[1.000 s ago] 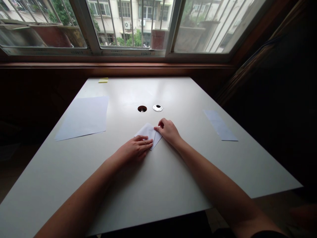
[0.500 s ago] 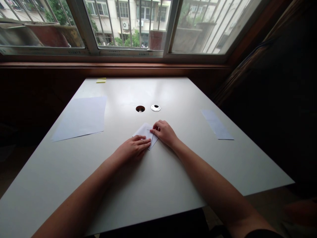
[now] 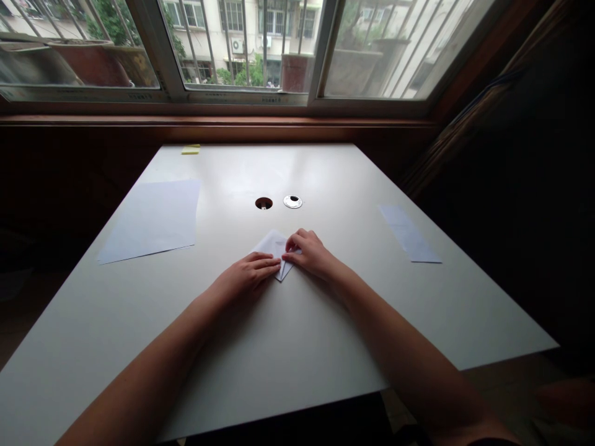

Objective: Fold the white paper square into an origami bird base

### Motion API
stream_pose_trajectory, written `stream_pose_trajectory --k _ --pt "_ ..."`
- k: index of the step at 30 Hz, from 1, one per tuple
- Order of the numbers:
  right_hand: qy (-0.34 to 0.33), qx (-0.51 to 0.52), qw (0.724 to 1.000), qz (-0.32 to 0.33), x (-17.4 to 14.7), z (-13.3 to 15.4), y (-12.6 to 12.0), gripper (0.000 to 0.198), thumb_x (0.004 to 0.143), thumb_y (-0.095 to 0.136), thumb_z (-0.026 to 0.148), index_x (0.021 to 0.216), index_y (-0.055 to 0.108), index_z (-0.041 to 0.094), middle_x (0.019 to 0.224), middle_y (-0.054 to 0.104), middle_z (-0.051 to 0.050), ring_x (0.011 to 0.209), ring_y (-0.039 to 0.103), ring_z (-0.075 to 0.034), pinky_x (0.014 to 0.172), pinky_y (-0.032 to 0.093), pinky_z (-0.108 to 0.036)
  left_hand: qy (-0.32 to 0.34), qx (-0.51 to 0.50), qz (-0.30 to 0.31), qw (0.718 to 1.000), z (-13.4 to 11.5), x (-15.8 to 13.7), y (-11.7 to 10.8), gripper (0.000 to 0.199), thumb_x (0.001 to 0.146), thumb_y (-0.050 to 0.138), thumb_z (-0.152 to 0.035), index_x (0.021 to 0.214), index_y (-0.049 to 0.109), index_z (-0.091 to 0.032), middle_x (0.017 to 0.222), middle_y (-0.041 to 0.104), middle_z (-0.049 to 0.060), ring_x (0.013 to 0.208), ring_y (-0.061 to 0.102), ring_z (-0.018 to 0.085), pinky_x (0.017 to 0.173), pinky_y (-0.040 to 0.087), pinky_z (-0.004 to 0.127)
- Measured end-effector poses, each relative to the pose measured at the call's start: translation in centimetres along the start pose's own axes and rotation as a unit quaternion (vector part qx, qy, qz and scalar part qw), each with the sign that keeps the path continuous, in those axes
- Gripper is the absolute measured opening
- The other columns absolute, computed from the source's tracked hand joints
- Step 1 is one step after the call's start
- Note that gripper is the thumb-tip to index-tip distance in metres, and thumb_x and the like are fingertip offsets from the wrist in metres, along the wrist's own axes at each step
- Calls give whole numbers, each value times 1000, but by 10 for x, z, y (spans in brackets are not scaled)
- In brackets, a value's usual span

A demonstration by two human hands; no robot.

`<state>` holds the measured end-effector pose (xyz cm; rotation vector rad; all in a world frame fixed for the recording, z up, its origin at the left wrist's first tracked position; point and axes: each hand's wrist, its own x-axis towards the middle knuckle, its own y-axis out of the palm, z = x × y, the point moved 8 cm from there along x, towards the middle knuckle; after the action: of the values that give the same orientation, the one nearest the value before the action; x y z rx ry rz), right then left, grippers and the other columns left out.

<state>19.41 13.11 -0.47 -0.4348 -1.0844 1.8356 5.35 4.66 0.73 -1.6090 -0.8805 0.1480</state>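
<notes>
A small folded piece of white paper (image 3: 270,242) lies on the white table (image 3: 297,334), its lower point toward me. My left hand (image 3: 251,272) rests on its left part with fingers stretched out, pressing it against the tabletop. My right hand (image 3: 310,253) is closed in a pinch on the paper's right flap, thumb and fingertips close to the middle. Folded layers meet in a line near the lower point. Both hands cover parts of the sides.
A large white sheet (image 3: 151,220) lies at the left, and a narrow white strip of paper (image 3: 409,235) at the right. A yellow sticky pad (image 3: 190,149) is near the back edge. Beyond my hands are a round cable hole (image 3: 263,203) and its metal cover (image 3: 292,202).
My right hand has moved slightly down toward the paper's lower point, bringing the right flap inward. My left hand has shifted only a little and still presses on the paper.
</notes>
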Motion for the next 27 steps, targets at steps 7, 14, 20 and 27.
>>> stream_pose_trajectory --k 7,14,20,27 --pt "0 -11 999 47 -9 11 5 20 85 72 43 85 64 24 101 58 -5 100 48 -24 91 39 -40 -6 0 1 1000 3 -1 2 47 94 49 -10 139 53 -22 135 63 5 129 53 22 107 52 42" --pt "-23 -14 995 96 -14 23 14 25 81 74 46 82 62 24 97 61 -3 98 48 -24 88 38 -40 -5 6 7 1000 4 -1 3 43 92 52 -11 134 58 -20 133 64 6 128 54 23 106 52 42" --pt "-41 -5 991 127 -19 33 16 33 74 79 51 79 62 24 98 60 -3 101 49 -26 89 39 -41 -14 -5 0 1000 4 -1 2 41 93 54 -15 134 58 -22 133 64 6 127 54 23 107 52 42" --pt "-81 65 985 137 -15 32 10 21 86 69 41 79 65 22 90 64 -2 94 54 -21 86 41 -35 -15 2 -2 1000 4 -1 2 41 95 51 -13 134 58 -22 132 65 6 126 54 23 106 52 43"
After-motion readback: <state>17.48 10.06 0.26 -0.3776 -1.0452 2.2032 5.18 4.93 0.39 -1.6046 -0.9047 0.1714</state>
